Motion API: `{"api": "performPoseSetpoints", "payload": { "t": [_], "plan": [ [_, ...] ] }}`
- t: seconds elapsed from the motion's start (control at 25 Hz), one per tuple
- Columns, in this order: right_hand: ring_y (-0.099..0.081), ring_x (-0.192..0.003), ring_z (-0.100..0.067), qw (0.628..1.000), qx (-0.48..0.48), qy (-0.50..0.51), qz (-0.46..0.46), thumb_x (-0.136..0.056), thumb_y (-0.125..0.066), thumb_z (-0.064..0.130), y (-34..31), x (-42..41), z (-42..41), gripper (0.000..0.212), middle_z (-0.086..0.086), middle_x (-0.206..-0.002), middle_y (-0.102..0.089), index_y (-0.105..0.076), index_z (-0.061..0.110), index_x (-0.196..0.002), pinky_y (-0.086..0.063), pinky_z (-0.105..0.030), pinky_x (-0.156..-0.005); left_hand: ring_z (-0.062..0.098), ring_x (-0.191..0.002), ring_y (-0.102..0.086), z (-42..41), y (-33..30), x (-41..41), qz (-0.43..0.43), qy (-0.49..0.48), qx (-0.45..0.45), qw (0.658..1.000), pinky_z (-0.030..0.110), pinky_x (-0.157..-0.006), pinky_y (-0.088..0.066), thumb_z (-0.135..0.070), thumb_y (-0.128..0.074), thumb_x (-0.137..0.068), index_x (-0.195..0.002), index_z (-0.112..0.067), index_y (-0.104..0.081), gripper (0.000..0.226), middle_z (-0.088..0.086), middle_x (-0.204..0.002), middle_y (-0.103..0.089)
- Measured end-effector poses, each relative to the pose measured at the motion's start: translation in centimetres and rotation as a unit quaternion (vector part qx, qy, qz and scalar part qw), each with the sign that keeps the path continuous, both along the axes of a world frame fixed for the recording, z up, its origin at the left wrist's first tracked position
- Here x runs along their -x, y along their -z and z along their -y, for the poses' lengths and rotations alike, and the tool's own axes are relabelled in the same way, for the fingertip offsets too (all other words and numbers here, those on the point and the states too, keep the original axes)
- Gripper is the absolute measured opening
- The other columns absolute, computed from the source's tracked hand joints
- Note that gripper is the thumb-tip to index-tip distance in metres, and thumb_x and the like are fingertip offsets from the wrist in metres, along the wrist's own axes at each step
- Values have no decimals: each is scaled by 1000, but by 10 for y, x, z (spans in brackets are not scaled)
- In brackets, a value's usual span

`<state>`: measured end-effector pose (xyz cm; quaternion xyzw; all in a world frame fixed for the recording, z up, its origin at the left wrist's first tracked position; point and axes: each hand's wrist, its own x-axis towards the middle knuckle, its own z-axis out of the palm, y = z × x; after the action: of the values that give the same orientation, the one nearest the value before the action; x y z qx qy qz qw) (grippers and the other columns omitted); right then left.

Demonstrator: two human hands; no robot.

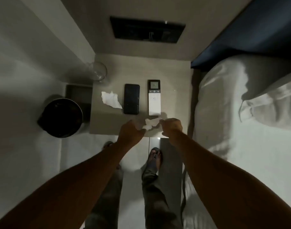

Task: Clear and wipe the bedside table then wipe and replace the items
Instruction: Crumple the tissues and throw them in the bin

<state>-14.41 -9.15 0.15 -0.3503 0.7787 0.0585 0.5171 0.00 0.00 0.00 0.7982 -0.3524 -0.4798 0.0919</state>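
Note:
The beige bedside table (166,68) carries a clear glass (98,71) at its back left corner, a crumpled white tissue (111,99), a black phone (131,99) and a white remote control (154,98) lying side by side. Over the table's front edge, my left hand (130,133) and my right hand (172,127) both grip a second white tissue (150,123), stretched between them. That tissue is blurred.
A black waste bin (62,117) stands on the floor left of the table. The bed with white bedding and a pillow (240,100) borders the table's right side. A dark panel (146,29) is set in the wall behind. My feet stand on the pale floor below.

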Motion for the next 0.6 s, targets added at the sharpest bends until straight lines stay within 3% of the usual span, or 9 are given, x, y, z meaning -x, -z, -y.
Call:
{"api": "performPoseSetpoints", "payload": {
  "t": [0.12,0.2,0.24,0.36,0.44,0.6],
  "plan": [
    [-71,-78,-18,999,30,19,-11,-87,-75,33,33,-5,5,20,-5,-96,-72,-61,20,-81,-63,-30,-73,28,-102,-71,6,35,15,-33,-78,-21,996,37,-93,-57,-43,-72,-88,-118,-6,-67,48,10,-114,-73],
    [-64,-73,-10,998,64,-20,-6,-88,-74,35,45,-12,4,14,4,-91,-67,-66,24,-93,-54,-17,-62,29,-98,-72,9,50,25,-75,-132,-2,988,44,-95,-59,-35,-75,-88,-113,-8,-71,37,11,-111,-75],
    [-63,-76,-12,997,73,-19,-1,-88,-74,33,47,-16,2,16,5,-92,-65,-68,25,-101,-51,-17,-64,30,-99,-72,11,53,29,-104,-160,8,982,45,-96,-58,-30,-74,-89,-111,-8,-72,31,13,-110,-76],
    [-70,-89,-24,998,45,31,31,-88,-75,24,54,-26,-11,17,-3,-103,-71,-68,20,-103,-61,-35,-81,32,-96,-75,8,61,22,-186,-267,-3,946,45,-90,-62,-16,-73,-88,-109,-6,-72,23,17,-106,-77],
    [-72,-94,-30,996,25,60,61,-89,-75,20,50,-39,-25,15,-8,-106,-72,-67,17,-102,-62,-46,-85,27,-86,-74,-3,55,5,-229,-319,-9,920,39,-81,-64,-11,-71,-89,-101,-11,-72,12,13,-95,-75],
    [-72,-94,-29,996,31,-3,86,-89,-75,18,35,-102,-50,23,-10,-109,-72,-69,13,-111,-62,-45,-83,26,-87,-70,-42,29,-54,-216,-346,27,913,34,-80,-61,-17,-70,-94,-88,-22,-64,9,7,-94,-71]
  ]
}}
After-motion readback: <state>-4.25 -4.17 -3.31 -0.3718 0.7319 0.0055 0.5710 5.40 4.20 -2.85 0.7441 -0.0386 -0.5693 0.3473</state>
